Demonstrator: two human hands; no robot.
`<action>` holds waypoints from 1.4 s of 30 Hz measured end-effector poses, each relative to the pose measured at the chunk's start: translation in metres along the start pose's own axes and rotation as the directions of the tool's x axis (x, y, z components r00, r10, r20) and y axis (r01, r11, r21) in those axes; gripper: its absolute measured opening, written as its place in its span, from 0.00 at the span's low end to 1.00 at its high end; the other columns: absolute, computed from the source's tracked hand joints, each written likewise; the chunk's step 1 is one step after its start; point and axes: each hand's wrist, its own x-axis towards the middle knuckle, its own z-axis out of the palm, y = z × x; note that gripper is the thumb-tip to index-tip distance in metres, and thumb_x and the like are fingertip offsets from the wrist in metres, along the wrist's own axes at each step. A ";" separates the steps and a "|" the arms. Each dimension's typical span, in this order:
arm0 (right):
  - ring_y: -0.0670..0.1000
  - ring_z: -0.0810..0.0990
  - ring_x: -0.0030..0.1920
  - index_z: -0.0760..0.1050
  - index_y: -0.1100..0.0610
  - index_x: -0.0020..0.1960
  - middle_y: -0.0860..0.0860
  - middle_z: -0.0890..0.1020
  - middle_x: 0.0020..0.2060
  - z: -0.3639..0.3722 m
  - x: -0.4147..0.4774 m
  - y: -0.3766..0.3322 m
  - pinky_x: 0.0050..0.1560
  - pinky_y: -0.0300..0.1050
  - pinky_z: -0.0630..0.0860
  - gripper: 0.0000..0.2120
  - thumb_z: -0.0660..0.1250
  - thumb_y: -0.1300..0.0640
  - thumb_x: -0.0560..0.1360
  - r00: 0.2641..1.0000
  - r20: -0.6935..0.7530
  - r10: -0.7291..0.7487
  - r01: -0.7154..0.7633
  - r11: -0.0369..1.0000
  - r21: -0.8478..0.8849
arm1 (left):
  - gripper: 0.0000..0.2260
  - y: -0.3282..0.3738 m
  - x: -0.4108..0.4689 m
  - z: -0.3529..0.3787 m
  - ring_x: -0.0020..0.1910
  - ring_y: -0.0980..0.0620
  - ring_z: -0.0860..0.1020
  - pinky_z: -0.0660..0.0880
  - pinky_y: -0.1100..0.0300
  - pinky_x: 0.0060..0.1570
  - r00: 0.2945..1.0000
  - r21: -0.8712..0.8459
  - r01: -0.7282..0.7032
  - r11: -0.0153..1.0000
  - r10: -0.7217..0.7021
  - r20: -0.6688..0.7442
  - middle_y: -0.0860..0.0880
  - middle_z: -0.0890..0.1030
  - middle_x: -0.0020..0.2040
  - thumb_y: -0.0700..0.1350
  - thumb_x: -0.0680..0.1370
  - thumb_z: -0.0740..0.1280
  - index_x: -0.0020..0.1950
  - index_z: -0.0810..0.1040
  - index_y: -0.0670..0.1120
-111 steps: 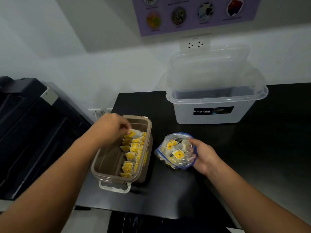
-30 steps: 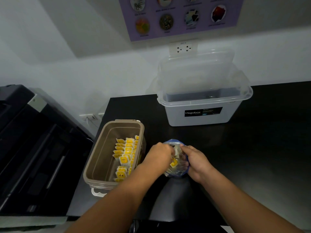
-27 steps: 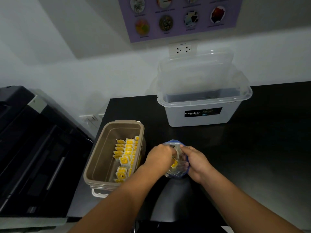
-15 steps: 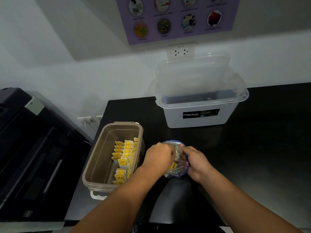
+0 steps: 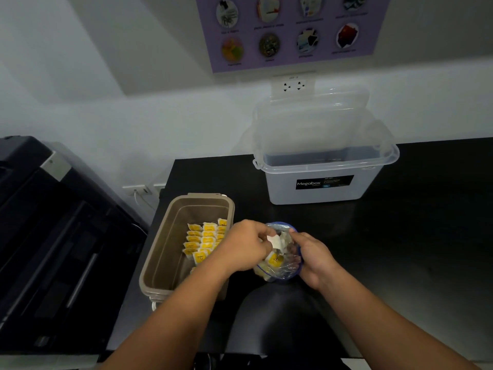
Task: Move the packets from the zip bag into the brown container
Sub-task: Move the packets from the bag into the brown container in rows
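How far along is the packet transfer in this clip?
Done: rows of yellow packets stand along the right side of the brown container. In hand: the left hand pinches a white packet at the mouth of the zip bag, which the right hand grips. Left: the bag holds more, at least one yellow-labelled packet showing through the plastic; the container's left side has room.

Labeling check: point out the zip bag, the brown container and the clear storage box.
zip bag [image 5: 286,272]: head view, clear lower wall.
brown container [image 5: 165,249]: head view, left inner wall.
clear storage box [image 5: 320,195]: head view, front wall below the label.
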 end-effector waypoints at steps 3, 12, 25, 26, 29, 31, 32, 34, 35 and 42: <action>0.53 0.87 0.37 0.79 0.62 0.55 0.57 0.87 0.38 0.005 -0.001 0.001 0.35 0.48 0.82 0.07 0.65 0.58 0.84 1.000 -0.005 0.004 -0.004 1.000 0.007 | 0.17 -0.005 -0.011 -0.028 0.39 0.60 0.81 0.79 0.64 0.45 0.999 0.000 -0.033 0.999 0.033 0.015 0.54 0.83 0.48 0.39 0.76 0.72 0.63 0.82 0.51; 0.61 0.86 0.53 0.77 0.65 0.64 0.62 0.87 0.50 0.019 -0.002 0.007 0.54 0.61 0.83 0.13 0.65 0.58 0.84 0.998 -0.064 0.011 -0.009 1.000 0.027 | 0.05 -0.055 -0.036 -0.120 0.41 0.62 0.78 0.72 0.66 0.39 0.987 0.274 0.111 0.955 -0.074 -0.141 0.59 0.79 0.40 0.51 0.75 0.75 0.49 0.84 0.53; 0.59 0.88 0.52 0.80 0.60 0.57 0.59 0.88 0.50 0.024 -0.003 0.026 0.54 0.58 0.83 0.08 0.66 0.57 0.83 0.988 -0.150 -0.021 0.031 0.997 0.065 | 0.10 -0.092 -0.008 -0.095 0.57 0.47 0.80 0.77 0.56 0.57 0.959 0.614 0.082 0.785 -0.229 0.165 0.49 0.81 0.59 0.46 0.79 0.70 0.60 0.83 0.50; 0.58 0.88 0.51 0.80 0.60 0.56 0.59 0.88 0.49 0.024 -0.004 0.027 0.54 0.58 0.83 0.08 0.66 0.57 0.83 0.988 -0.152 -0.032 0.043 0.997 0.069 | 0.10 -0.094 -0.004 -0.091 0.58 0.46 0.80 0.77 0.56 0.58 0.955 0.631 0.064 0.773 -0.231 0.187 0.48 0.81 0.59 0.45 0.79 0.69 0.60 0.82 0.49; 0.57 0.88 0.47 0.80 0.60 0.53 0.59 0.88 0.46 0.025 -0.003 0.032 0.53 0.57 0.83 0.07 0.66 0.57 0.83 0.985 -0.162 -0.060 0.074 0.994 0.080 | 0.11 -0.101 0.002 -0.081 0.58 0.45 0.80 0.77 0.55 0.59 0.939 0.688 0.009 0.726 -0.243 0.244 0.45 0.81 0.60 0.42 0.80 0.68 0.61 0.82 0.45; 0.57 0.88 0.48 0.80 0.60 0.53 0.59 0.88 0.47 0.025 -0.003 0.033 0.53 0.57 0.83 0.08 0.66 0.56 0.83 0.984 -0.163 -0.073 0.089 0.992 0.089 | 0.09 -0.107 0.004 -0.076 0.56 0.44 0.80 0.76 0.57 0.52 0.945 0.679 -0.041 0.733 -0.191 0.264 0.44 0.81 0.58 0.41 0.80 0.67 0.58 0.82 0.44; 0.57 0.88 0.47 0.80 0.60 0.53 0.59 0.88 0.47 0.025 -0.002 0.034 0.54 0.57 0.83 0.08 0.66 0.56 0.83 0.983 -0.165 -0.080 0.096 0.991 0.089 | 0.09 -0.110 0.005 -0.075 0.56 0.44 0.80 0.74 0.58 0.50 0.945 0.673 -0.062 0.737 -0.173 0.277 0.44 0.82 0.57 0.42 0.79 0.66 0.57 0.82 0.44; 0.57 0.87 0.47 0.79 0.60 0.52 0.59 0.87 0.47 0.026 -0.002 0.036 0.54 0.58 0.82 0.08 0.65 0.56 0.84 0.980 -0.173 -0.095 0.112 0.990 0.089 | 0.09 -0.112 0.007 -0.073 0.56 0.45 0.80 0.75 0.58 0.50 0.930 0.670 -0.100 0.735 -0.170 0.325 0.46 0.82 0.56 0.43 0.79 0.67 0.57 0.82 0.46; 0.57 0.87 0.48 0.79 0.60 0.53 0.60 0.87 0.48 0.027 -0.002 0.037 0.55 0.58 0.82 0.08 0.65 0.56 0.84 0.979 -0.175 -0.100 0.117 0.989 0.091 | 0.09 -0.113 0.008 -0.072 0.56 0.46 0.80 0.76 0.57 0.53 0.914 0.669 -0.113 0.735 -0.187 0.359 0.47 0.82 0.57 0.43 0.79 0.68 0.58 0.83 0.48; 0.59 0.86 0.52 0.79 0.59 0.50 0.60 0.87 0.50 0.029 0.002 0.041 0.60 0.61 0.81 0.08 0.65 0.56 0.84 0.978 -0.171 -0.117 0.139 0.983 0.122 | 0.10 -0.127 0.010 -0.071 0.49 0.49 0.80 0.73 0.60 0.45 0.857 0.595 -0.144 0.791 -0.201 0.474 0.50 0.82 0.50 0.45 0.76 0.73 0.56 0.83 0.50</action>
